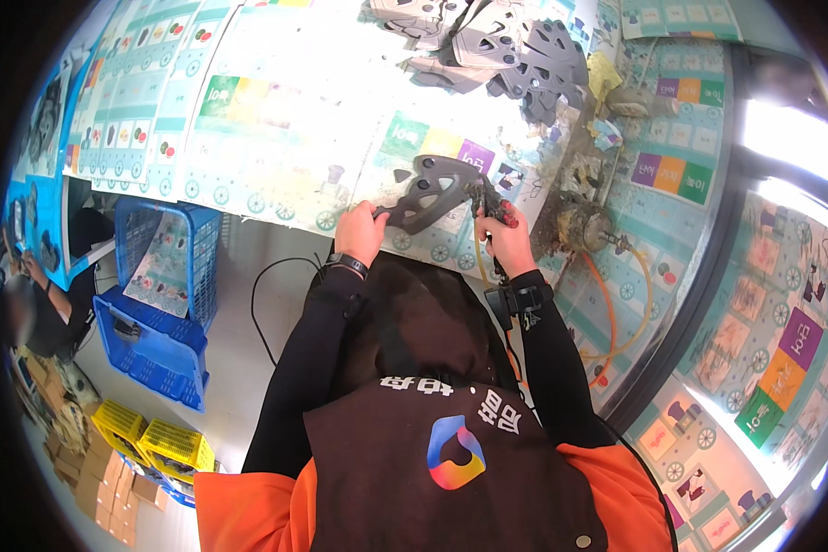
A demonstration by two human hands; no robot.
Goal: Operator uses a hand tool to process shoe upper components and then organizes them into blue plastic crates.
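In front of me, over the table's near edge, is a dark grey moulded piece (pixel 432 191) with large cut-out holes. My left hand (pixel 360 232) is closed on its left end. A dark spray gun (pixel 492 204) with red smears is gripped in my right hand (pixel 508 241), its front close to the piece's right side. Whether the two touch, I cannot tell. A thin yellowish hose hangs by the right hand. Farther back lies a pile of similar pieces, some light (pixel 488 37) and some dark grey (pixel 545 69).
Printed sheets cover the worktable (pixel 276 138). To the right stands a stained round pot (pixel 584 225), near an orange hose (pixel 614 304). Blue crates (pixel 147 345) and yellow crates (pixel 179 446) stand on the floor at left. Another person (pixel 51 308) sits at far left.
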